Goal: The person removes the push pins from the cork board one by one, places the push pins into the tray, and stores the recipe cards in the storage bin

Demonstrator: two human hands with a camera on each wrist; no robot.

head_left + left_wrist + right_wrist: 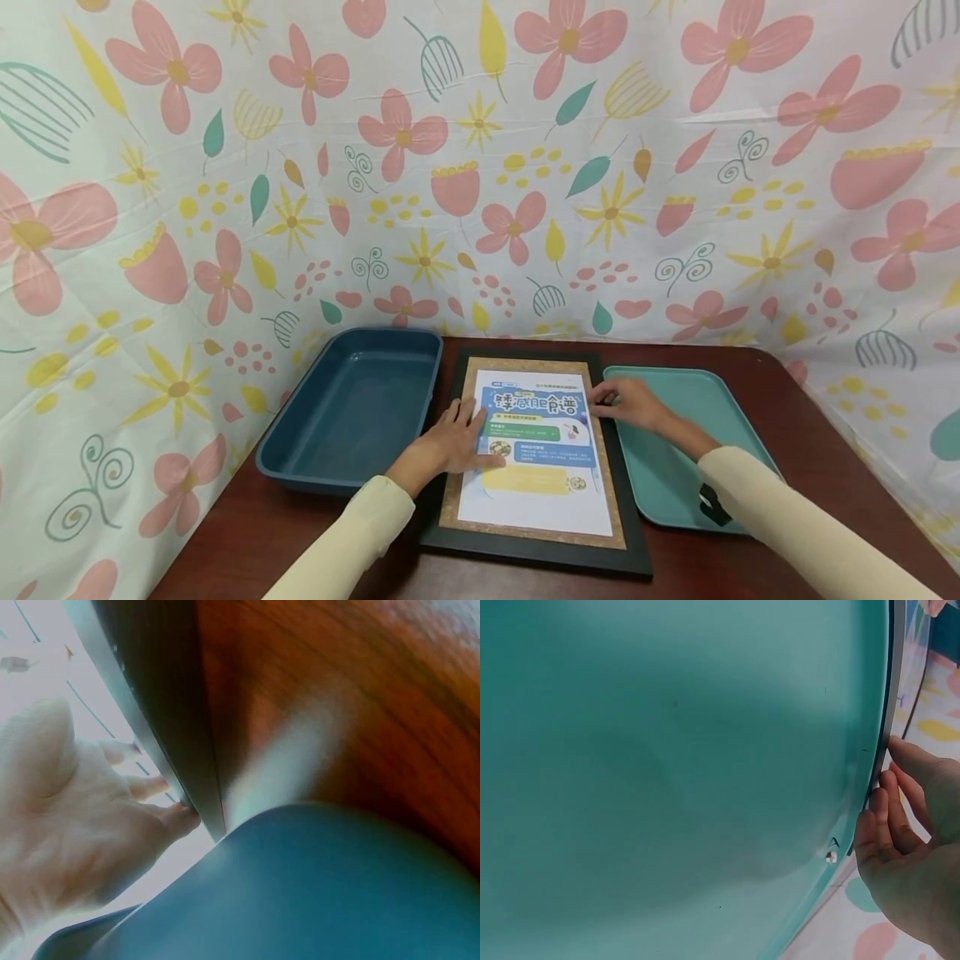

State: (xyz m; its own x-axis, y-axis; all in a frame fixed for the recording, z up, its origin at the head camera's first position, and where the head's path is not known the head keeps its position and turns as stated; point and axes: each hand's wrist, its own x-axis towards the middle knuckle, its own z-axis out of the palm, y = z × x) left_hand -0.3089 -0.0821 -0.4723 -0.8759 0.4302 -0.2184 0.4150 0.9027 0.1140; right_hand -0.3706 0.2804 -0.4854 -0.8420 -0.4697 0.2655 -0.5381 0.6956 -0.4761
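Note:
A printed poster (pixel 540 508) with large Chinese lettering lies on a cork board (pixel 622 537) in a black frame (pixel 540 558). My left hand (pixel 450 442) rests on the poster's left side, fingers spread and thumb reaching inward. In the left wrist view that hand (pixel 90 802) appears beside the dark frame edge. My right hand (pixel 626 404) is at the poster's upper right edge, thumb and forefinger drawn close together. Seen in the right wrist view, the right hand (pixel 922 840) has bent fingers at the frame's side; I cannot tell whether its fingertips hold something small.
A deep blue bin (pixel 352 417) stands left of the board. On the right lies a shallow teal tray (pixel 690 442), partly under my right forearm. One small shiny piece (pixel 831 856) sits near the tray's rim. Flowered cloth (pixel 480 208) hangs behind the brown table (pixel 817 467).

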